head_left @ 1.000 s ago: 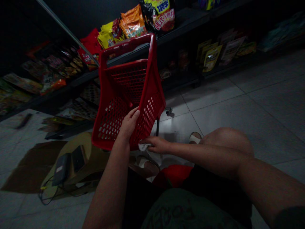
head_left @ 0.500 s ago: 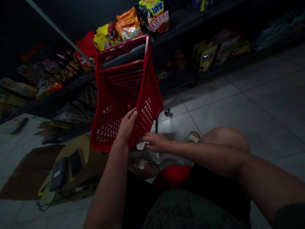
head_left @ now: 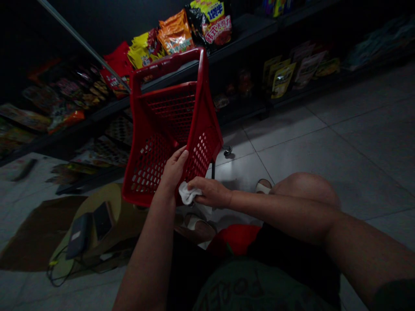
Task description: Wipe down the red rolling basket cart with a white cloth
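White cloth [head_left: 186,193] now shows further past the right hand [head_left: 210,193], fingers closed on it; left hand [head_left: 174,169] fingers grip the red shopping basket [head_left: 168,62].

Dark shelves [head_left: 241,30] of snack bags [head_left: 175,36] edge a tiled floor [head_left: 324,142].

On my feed the right hand [head_left: 210,192] covers most of the white cloth [head_left: 185,194], so I can't see how much lies under its fingers. The left hand [head_left: 174,169] hides part of the red basket [head_left: 171,108]. Far beyond that hand the print on the snack packets [head_left: 175,39] is too small to read, and left of it a dark floor object [head_left: 24,169] is blurred.
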The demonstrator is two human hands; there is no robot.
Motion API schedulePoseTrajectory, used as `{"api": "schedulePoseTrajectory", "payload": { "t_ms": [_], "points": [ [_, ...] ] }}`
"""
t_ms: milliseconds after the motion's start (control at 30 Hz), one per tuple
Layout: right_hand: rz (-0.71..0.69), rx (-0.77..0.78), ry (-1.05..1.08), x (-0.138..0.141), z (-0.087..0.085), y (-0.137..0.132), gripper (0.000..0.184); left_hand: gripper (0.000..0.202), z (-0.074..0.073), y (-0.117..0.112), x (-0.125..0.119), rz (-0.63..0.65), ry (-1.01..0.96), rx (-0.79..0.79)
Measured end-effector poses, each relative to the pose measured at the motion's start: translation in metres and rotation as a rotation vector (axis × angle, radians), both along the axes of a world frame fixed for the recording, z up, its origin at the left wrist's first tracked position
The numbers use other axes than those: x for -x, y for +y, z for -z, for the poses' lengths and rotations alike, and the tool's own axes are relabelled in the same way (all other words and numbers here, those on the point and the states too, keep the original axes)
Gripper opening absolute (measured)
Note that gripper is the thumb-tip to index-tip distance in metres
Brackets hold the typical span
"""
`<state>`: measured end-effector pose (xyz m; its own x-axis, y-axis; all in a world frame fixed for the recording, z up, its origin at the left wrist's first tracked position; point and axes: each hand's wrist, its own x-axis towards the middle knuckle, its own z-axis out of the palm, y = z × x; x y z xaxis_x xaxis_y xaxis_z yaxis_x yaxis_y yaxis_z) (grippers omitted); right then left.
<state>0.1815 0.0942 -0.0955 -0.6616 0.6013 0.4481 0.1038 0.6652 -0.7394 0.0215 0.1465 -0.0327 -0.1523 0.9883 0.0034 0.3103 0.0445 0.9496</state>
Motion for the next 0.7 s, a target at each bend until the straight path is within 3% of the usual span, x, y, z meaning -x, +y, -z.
{"api": "schedulePoseTrajectory", "payload": {
  "t_ms": [200, 300, 400, 500, 600, 700],
  "points": [
    [0.006, -0.320, -0.250, -0.002, 0.008, 0.002, 0.038, 0.052, 0.002, -0.001, 0.001, -0.009, -0.011, -0.006],
    [0.004, -0.367, -0.375, -0.005, 0.001, -0.004, 0.043, 0.052, 0.001, -0.001, 0.001, -0.011, -0.024, 0.005],
    [0.039, -0.246, -0.445, -0.005, -0.013, -0.011, 0.045, 0.052, 0.001, 0.000, 0.002, -0.015, -0.013, -0.001],
    [0.025, -0.051, -0.407, -0.002, -0.021, -0.008, 0.034, 0.054, -0.001, 0.001, 0.003, -0.011, -0.004, 0.005],
    [0.021, 0.093, -0.338, -0.004, -0.017, 0.002, 0.020, 0.054, -0.003, 0.002, 0.001, -0.017, 0.015, 0.024],
    [0.096, 0.100, -0.262, -0.011, -0.009, 0.009, 0.028, 0.053, -0.003, 0.001, 0.000, -0.014, 0.025, 0.016]
  ]
}}
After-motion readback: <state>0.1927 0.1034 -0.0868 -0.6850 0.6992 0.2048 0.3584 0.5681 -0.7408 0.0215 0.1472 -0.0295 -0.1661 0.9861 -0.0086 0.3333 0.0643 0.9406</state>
